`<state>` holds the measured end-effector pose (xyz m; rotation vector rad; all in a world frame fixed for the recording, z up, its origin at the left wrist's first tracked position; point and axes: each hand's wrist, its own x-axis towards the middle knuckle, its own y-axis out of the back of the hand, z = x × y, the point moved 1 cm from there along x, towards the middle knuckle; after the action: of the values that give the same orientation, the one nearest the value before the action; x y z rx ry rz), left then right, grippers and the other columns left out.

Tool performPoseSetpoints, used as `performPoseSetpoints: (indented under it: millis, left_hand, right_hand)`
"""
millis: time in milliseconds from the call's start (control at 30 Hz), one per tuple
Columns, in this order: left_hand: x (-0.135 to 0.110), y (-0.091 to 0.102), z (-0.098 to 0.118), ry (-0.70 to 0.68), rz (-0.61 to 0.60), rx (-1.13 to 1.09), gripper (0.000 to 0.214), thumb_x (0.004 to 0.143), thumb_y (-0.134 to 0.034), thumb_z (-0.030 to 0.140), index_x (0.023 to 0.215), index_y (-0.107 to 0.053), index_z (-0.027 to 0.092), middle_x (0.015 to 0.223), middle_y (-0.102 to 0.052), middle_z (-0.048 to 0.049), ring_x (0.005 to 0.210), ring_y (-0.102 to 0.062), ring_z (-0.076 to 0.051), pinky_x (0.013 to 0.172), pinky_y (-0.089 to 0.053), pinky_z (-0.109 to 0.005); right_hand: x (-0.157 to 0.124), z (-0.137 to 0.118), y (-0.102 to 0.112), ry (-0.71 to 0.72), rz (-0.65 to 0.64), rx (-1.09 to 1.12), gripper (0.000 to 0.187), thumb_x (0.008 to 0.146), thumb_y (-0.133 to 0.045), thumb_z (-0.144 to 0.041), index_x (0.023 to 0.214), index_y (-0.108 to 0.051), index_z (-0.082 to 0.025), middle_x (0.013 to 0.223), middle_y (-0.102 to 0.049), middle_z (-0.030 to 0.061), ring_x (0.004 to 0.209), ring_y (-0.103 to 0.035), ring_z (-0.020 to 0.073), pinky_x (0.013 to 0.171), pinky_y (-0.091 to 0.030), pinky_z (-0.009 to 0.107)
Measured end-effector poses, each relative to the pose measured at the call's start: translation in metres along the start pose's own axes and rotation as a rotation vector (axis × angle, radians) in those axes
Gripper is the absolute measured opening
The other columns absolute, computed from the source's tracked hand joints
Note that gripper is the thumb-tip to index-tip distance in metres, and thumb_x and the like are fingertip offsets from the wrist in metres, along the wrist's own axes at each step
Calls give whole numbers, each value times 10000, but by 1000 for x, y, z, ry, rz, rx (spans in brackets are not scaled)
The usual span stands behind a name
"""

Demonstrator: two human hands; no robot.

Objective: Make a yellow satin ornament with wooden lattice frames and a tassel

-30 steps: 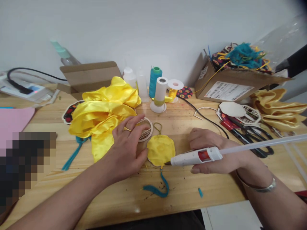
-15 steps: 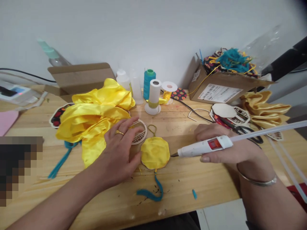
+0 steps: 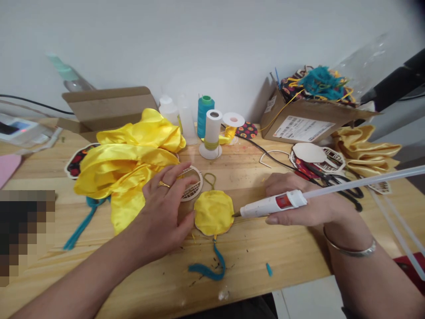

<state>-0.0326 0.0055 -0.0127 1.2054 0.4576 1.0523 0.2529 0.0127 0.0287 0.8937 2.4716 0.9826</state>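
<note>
A round yellow fabric-covered disc (image 3: 213, 212) lies on the wooden table (image 3: 285, 257), with a yellow loop at its top and a teal tassel (image 3: 209, 268) trailing from its bottom. My left hand (image 3: 164, 208) rests flat beside the disc's left edge, fingers spread, partly over a round wooden lattice piece (image 3: 192, 188). My right hand (image 3: 299, 201) is closed round a white pen-shaped glue gun (image 3: 270, 206) with a long clear glue stick at its back. The gun's tip touches the disc's right edge.
A heap of bright yellow satin (image 3: 128, 161) lies to the left, by a cardboard flap (image 3: 106, 106). Thread spools (image 3: 206, 115) and bottles stand at the back. A cardboard box (image 3: 305, 122) of scraps, scissors (image 3: 335, 179), lattice pieces and gold fabric (image 3: 365, 153) fill the right.
The glue gun's tip drew back to the right, then returned to the disc's right edge. My left hand stayed in place. The view shifted a little.
</note>
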Motion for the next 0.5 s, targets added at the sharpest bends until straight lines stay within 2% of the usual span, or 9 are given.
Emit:
performPoseSetpoints:
  millis: [267,500]
  left_hand:
    - [0,0,2,-11,-11,36,488,714,-558,214,1179,-412,229,1431,-344,-124,1309,-317,-339,1023,-300,-560]
    - [0,1,2,-2,-6,20,478,709,-560,201,1163,-415,234,1433,-344,-122,1309,-318,-346,1029,-289,-562]
  right_hand:
    - [0,-2,8,37,77,-1,363,815,-591,-390,552,-453,-180,519,-427,-28,543,-421,112,539,-329,271]
    - [2,1,5,22,123,-40,375,814,-601,-404,556,-460,-172,540,-445,-23,538,-426,106,529,-324,266]
